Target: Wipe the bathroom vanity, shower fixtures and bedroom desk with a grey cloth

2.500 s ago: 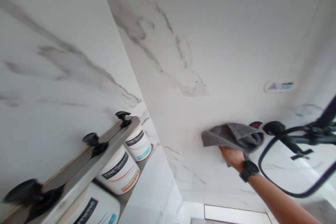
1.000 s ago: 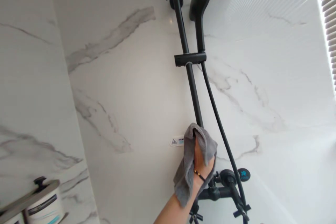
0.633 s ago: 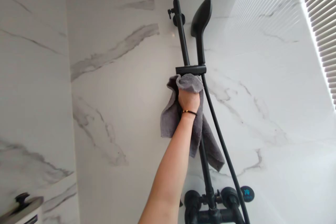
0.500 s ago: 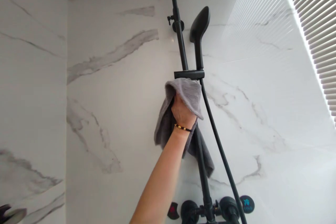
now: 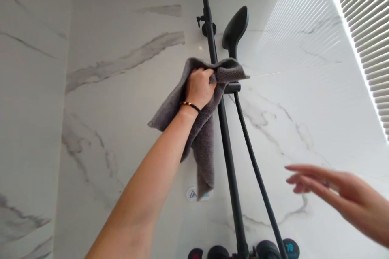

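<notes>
One grey cloth (image 5: 200,129), crumpled, draped over rail (image 5: 226,145).

White marble-look wall tiles (image 5: 127,137) with grey veining cover the room, meeting in a corner seam (image 5: 70,89) on the left, where the side wall (image 5: 30,109) lies in softer shade. A faint horizontal grout line (image 5: 288,72) crosses the back wall on the right. At the upper right hangs a white slatted window blind (image 5: 367,28), brightly backlit; daylight through it throws fine striped shadows (image 5: 291,24) over the neighbouring tile. A small round sticker with a warning triangle (image 5: 192,194) sits low on the back wall. The tiles have a gentle sheen.
</notes>
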A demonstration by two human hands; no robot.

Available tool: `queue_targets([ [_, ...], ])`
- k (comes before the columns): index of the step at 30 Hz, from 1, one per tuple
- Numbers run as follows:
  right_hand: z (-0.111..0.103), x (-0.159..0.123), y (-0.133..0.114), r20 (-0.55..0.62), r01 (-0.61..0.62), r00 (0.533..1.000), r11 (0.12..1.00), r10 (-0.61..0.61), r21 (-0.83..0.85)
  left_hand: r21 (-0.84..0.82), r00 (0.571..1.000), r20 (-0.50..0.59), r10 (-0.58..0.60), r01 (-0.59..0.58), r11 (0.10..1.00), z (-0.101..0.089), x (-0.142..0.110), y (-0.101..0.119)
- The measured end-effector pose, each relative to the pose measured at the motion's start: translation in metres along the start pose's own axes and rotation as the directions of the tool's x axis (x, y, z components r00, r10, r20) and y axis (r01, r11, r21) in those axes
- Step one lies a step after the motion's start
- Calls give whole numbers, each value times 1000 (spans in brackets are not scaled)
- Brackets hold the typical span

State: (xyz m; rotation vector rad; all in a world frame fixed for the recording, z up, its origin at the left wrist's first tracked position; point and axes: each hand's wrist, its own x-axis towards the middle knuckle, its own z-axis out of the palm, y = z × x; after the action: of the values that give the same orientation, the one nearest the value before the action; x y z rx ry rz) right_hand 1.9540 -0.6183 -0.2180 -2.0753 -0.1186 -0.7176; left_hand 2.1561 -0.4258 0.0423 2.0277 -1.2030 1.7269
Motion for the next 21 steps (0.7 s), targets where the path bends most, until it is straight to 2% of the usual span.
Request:
queue_targets([
  [1, -7, 23, -13, -21, 49, 999, 999, -49, -7, -7, 999, -19, -26, 26, 1000, -3, -4, -3],
  [3, -19, 72, -41, -142, 169, 975, 986, -169, -15, -40, 998, -49, -43, 41, 998, -3, -11, -6],
  [5, -26, 123, -70, -299, 260, 922, 966, -248, 1, -95, 991, -97, -93, 84, 992, 3, -14, -6],
  [7, -26, 171, -96, -437, 328, 842, 943, -315, -49, -156, 965, -161, -206, 182, 971, 12, -13, -5],
  [8, -25, 192, -108, -501, 292, 813, 952, -297, -89, -185, 945, -185, -269, 235, 954, 16, -12, -6],
  [11, -14, 242, -137, -604, 185, 767, 976, -218, -117, -248, 887, -191, -421, 371, 895, 27, -8, -7],
  [14, 0, 269, -151, -642, 118, 741, 980, -195, -162, -274, 842, -159, -516, 465, 842, 32, -8, -10],
  [16, 7, 276, -153, -659, 146, 727, 981, -193, -125, -285, 820, -162, -549, 493, 822, 36, -9, -12],
  [18, 11, 279, -152, -654, 255, 736, 967, -175, 28, -286, 826, -176, -535, 477, 831, 40, -10, -16],
  [21, 10, 281, -147, -582, 375, 801, 877, -143, 301, -279, 855, -194, -481, 421, 863, 47, -9, -21],
])
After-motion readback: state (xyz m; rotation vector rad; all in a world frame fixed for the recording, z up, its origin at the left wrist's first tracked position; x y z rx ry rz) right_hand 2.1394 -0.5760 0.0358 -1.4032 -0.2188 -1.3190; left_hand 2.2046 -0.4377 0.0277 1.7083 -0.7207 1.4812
